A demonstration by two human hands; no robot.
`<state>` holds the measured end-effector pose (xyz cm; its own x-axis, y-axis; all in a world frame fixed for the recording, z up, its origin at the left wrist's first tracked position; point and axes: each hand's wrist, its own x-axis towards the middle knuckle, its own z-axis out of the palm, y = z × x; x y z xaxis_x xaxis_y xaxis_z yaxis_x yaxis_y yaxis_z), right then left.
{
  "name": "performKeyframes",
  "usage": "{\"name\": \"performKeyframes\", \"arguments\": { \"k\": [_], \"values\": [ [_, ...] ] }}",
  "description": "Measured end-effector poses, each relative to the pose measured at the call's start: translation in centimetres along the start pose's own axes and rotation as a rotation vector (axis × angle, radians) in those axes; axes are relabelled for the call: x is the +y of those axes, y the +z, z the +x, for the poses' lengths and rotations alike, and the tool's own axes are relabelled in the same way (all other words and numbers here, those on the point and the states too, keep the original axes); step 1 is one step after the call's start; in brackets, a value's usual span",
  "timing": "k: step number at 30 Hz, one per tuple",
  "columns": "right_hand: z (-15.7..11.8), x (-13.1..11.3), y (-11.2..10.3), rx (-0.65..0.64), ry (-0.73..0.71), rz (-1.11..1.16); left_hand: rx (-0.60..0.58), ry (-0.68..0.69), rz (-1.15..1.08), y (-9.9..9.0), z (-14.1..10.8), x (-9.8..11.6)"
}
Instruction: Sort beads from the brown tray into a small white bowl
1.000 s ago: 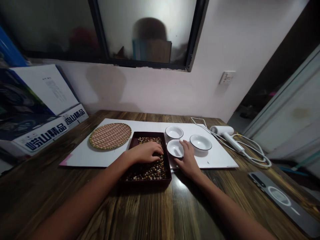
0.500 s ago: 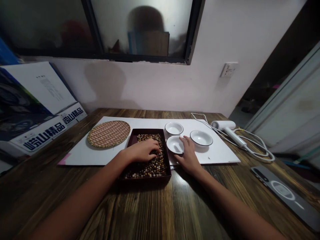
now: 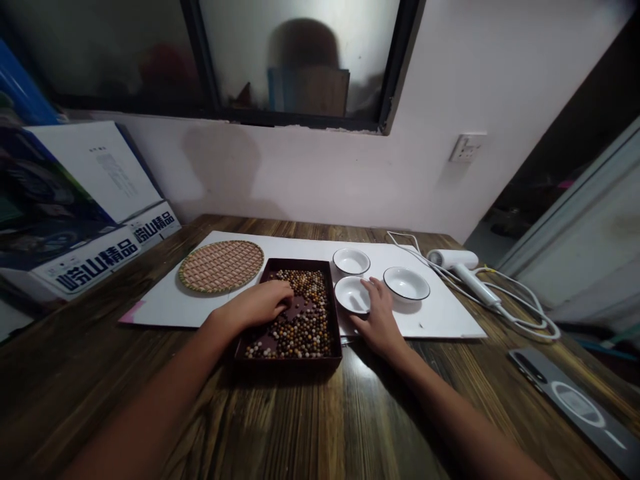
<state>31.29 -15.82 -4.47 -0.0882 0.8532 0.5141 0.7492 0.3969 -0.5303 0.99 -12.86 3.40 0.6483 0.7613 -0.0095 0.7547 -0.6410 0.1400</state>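
My left hand reaches into a dark red tray holding many small round beads in brown, yellow and whitish tones. Its fingers are curled down at the left of the tray; whether beads are inside them is hidden. Bare tray floor shows beside the fingertips. On the tray's right, my right hand grips the rim of the nearest white bowl, fingers over the right edge and thumb low at its near side. Two more dark-rimmed white bowls stand close by, a back bowl and a right bowl.
A round woven mat lies left on a white board. A white hair dryer with coiled cord is at the right. Nearer is a grey phone. Boxes stand at the left, below a window.
My left hand has drawn back leftward through the beads, leaving a bare patch of tray floor. My right hand stays at the bowl. The view has shifted slightly.
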Motion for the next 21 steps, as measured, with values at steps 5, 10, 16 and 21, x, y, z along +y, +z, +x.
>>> {"name": "performKeyframes", "arguments": {
  "k": [5, 10, 16, 21],
  "values": [
    [0.08, 0.11, 0.02, -0.006, 0.004, 0.000, 0.038, -0.011, -0.017, 0.45, -0.01, 0.25],
    [0.15, 0.12, -0.04, -0.009, 0.006, 0.000, 0.044, -0.046, -0.041, 0.54, -0.06, 0.31],
    [0.22, -0.11, -0.28, -0.026, 0.006, -0.008, 0.053, -0.046, -0.016, 0.68, 0.08, 0.07],
    [0.29, 0.02, -0.25, -0.025, 0.004, -0.016, 0.085, -0.013, -0.059, 0.50, 0.06, 0.10]
  ]
}}
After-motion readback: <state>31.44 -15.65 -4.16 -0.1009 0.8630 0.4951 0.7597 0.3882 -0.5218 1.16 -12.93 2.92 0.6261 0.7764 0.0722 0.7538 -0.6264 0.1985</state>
